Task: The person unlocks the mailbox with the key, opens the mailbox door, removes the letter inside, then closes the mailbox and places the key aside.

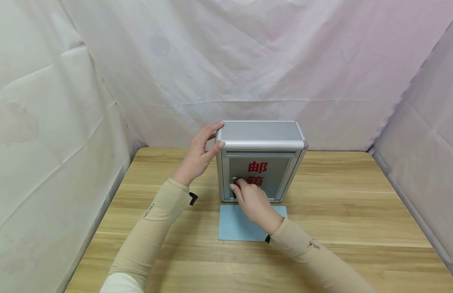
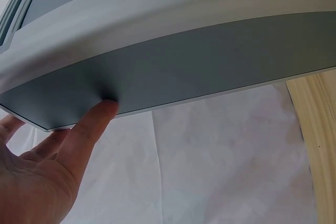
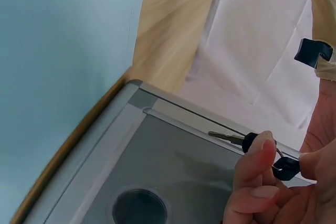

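A grey metal mailbox with red characters on its front stands upright on the table. My left hand rests against its upper left side, fingers extended; in the left wrist view one fingertip touches the dark side panel. At the lock, low on the left of the door, my right hand pinches a black-headed key. A second key on the same ring hangs with its blade bare. Whether the pinched key's blade sits inside the lock is hidden by my fingers.
A light blue sheet lies on the wooden table in front of the mailbox, partly under my right hand. A round dark window is set low in the door. Pale cloth hangs behind and at both sides.
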A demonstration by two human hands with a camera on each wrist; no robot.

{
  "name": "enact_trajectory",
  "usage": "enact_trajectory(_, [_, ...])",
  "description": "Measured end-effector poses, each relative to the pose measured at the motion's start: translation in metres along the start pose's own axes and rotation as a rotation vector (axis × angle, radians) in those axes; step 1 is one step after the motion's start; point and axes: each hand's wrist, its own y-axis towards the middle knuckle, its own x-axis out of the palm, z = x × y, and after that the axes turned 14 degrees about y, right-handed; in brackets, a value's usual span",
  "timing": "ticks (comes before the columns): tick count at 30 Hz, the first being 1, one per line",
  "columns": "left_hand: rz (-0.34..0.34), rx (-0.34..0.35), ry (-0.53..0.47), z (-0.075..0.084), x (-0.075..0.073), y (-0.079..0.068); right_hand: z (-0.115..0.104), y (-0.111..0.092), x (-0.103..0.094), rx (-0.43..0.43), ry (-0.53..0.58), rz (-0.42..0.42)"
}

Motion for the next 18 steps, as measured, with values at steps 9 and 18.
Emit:
enact_trajectory(9, [-0.001,-0.002,0.008,0.0029,-0.0010,-0.0002,0.0002,0.0004,-0.0012,0.039,0.106,0.015])
enact_trajectory(18, [0.006,0.008,0.013,0.0028,-0.0007,0.0011,0.0017,0.0019,-0.0045,0.066,0.208,0.016])
